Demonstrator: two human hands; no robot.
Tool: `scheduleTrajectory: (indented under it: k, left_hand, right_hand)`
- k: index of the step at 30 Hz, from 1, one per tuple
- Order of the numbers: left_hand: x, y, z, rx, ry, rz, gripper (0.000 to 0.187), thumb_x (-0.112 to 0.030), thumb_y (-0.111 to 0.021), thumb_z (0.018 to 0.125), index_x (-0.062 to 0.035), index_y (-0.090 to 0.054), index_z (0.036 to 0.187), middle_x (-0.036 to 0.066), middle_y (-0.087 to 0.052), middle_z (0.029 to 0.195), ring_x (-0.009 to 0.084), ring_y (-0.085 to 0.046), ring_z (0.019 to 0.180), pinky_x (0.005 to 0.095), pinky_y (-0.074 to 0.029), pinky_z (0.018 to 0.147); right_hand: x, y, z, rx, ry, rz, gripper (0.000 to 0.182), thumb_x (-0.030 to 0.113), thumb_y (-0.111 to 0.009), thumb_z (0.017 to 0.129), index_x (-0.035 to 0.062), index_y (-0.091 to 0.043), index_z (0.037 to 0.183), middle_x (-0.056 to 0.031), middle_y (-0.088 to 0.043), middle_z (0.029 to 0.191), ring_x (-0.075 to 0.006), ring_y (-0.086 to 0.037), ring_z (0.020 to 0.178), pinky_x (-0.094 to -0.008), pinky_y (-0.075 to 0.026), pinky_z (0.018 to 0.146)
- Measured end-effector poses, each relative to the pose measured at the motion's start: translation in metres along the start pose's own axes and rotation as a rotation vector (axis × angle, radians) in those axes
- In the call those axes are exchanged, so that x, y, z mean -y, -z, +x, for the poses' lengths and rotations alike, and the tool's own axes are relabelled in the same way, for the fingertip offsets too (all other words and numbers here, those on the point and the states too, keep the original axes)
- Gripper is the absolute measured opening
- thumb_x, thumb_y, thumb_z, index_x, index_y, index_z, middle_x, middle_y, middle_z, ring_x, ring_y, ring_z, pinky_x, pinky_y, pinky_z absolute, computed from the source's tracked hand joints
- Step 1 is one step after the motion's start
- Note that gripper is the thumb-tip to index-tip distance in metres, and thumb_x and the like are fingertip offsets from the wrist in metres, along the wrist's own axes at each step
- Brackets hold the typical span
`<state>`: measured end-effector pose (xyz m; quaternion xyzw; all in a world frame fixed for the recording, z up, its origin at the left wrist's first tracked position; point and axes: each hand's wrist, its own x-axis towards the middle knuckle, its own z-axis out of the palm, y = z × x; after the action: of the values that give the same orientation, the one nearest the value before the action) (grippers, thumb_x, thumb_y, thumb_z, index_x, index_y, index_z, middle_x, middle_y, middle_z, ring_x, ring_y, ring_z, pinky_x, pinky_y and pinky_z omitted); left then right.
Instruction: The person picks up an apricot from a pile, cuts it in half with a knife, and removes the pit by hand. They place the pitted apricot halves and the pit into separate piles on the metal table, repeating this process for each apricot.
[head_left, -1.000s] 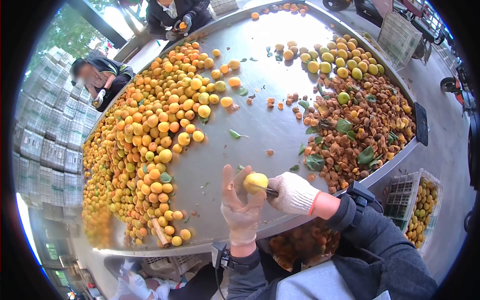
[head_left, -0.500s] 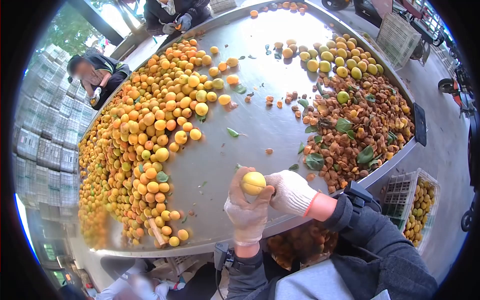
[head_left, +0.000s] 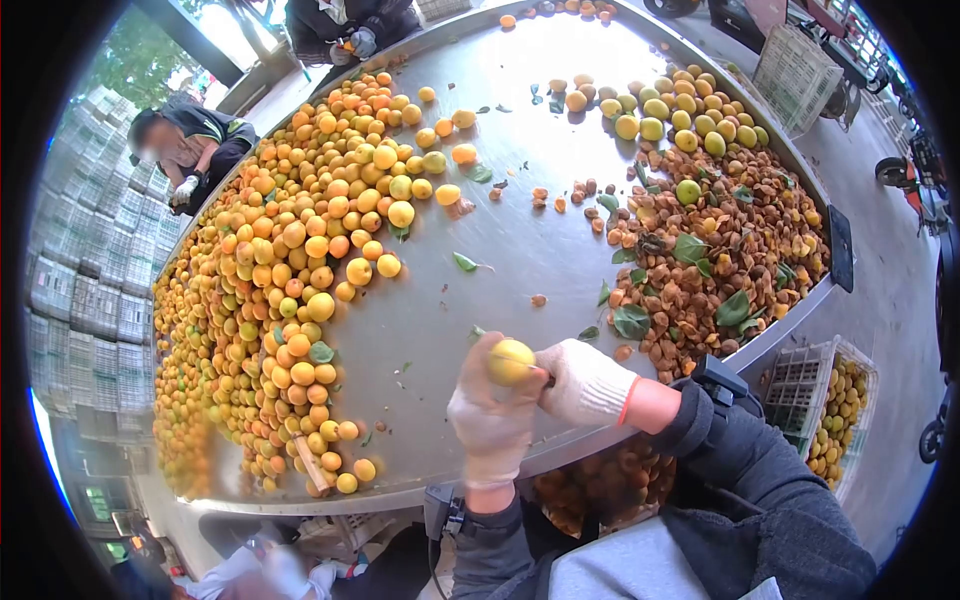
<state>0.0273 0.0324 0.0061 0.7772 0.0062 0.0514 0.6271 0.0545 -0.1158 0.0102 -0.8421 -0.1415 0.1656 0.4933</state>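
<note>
My left hand [head_left: 490, 415], in a pale work glove, is closed around a yellow apricot [head_left: 511, 361] above the near part of the metal table [head_left: 430, 330]. The fruit shows between thumb and fingers. Right beside it, my gloved right hand [head_left: 588, 383] is curled into a fist close to the fruit. A small dark bit shows at its fingers; what it grips is hidden. A heap of whole apricots [head_left: 290, 265] spreads along the left side. To the right lies a pile of brown pits and fruit scraps [head_left: 690, 310] with green leaves.
Greener apricots [head_left: 690, 110] lie at the back right. A flat black object [head_left: 840, 248] rests on the right edge. A crate of fruit [head_left: 835, 415] stands on the floor at right. A wooden stick [head_left: 312, 464] lies near-left. Other people [head_left: 200, 145] work along the left and far sides.
The apricot has turned in my left hand, so its crease line no longer shows clearly. My right hand has shifted slightly right. A co-worker at the left has moved their hands.
</note>
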Motion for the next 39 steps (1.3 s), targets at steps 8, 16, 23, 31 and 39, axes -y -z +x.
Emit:
scheduleTrajectory:
  k: [8, 16, 23, 31, 39]
  left_hand:
    - [0.016, -0.014, 0.007, 0.062, 0.169, -0.794, 0.059, -0.025, -0.080, 0.079, -0.0013, -0.054, 0.126, 0.015, -0.060, 0.121, 0.0224, -0.061, 0.098, 0.0311, -0.049, 0.087]
    - [-0.003, -0.008, 0.000, 0.059, 0.110, -0.514, 0.062, -0.009, -0.081, 0.075, 0.0010, -0.050, 0.128, 0.015, -0.061, 0.120, 0.0222, -0.059, 0.109, 0.0323, -0.046, 0.097]
    - [-0.007, -0.010, -0.001, -0.026, -0.115, 0.192, 0.060, -0.005, -0.080, 0.075, 0.0004, -0.051, 0.127, 0.012, -0.064, 0.116, 0.0227, -0.060, 0.106, 0.0325, -0.047, 0.095]
    - [0.004, -0.008, -0.001, 0.080, 0.144, -0.683, 0.060, -0.017, -0.078, 0.081, 0.0032, -0.049, 0.129, 0.013, -0.063, 0.113, 0.0246, -0.060, 0.108, 0.0335, -0.045, 0.097]
    - [-0.002, -0.005, -0.001, -0.007, -0.144, 0.225, 0.064, -0.029, -0.081, 0.076, 0.0011, -0.054, 0.126, 0.013, -0.065, 0.112, 0.0251, -0.062, 0.102, 0.0312, -0.047, 0.092]
  right_hand:
    - [-0.001, -0.004, 0.000, -0.143, 0.095, -0.045, 0.022, 0.008, -0.058, 0.077, 0.0079, -0.067, 0.097, -0.0192, -0.064, 0.075, -0.0387, -0.063, 0.074, -0.0432, -0.050, 0.064]
    - [-0.002, -0.002, -0.004, -0.107, 0.161, -0.075, 0.025, 0.008, -0.060, 0.075, 0.0092, -0.067, 0.099, -0.0186, -0.064, 0.075, -0.0388, -0.062, 0.068, -0.0408, -0.050, 0.063]
    - [-0.002, 0.001, -0.001, 0.062, -0.043, 0.135, 0.021, 0.008, -0.058, 0.076, 0.0057, -0.068, 0.095, -0.0201, -0.065, 0.076, -0.0390, -0.063, 0.070, -0.0392, -0.050, 0.063]
    - [-0.007, -0.009, -0.006, -0.139, 0.145, -0.053, 0.023, 0.008, -0.058, 0.076, 0.0076, -0.067, 0.097, -0.0199, -0.064, 0.078, -0.0393, -0.062, 0.072, -0.0432, -0.050, 0.065]
    - [-0.005, 0.002, -0.003, 0.033, -0.027, 0.026, 0.021, 0.010, -0.064, 0.076, 0.0032, -0.065, 0.097, -0.0195, -0.063, 0.077, -0.0387, -0.061, 0.070, -0.0395, -0.050, 0.064]
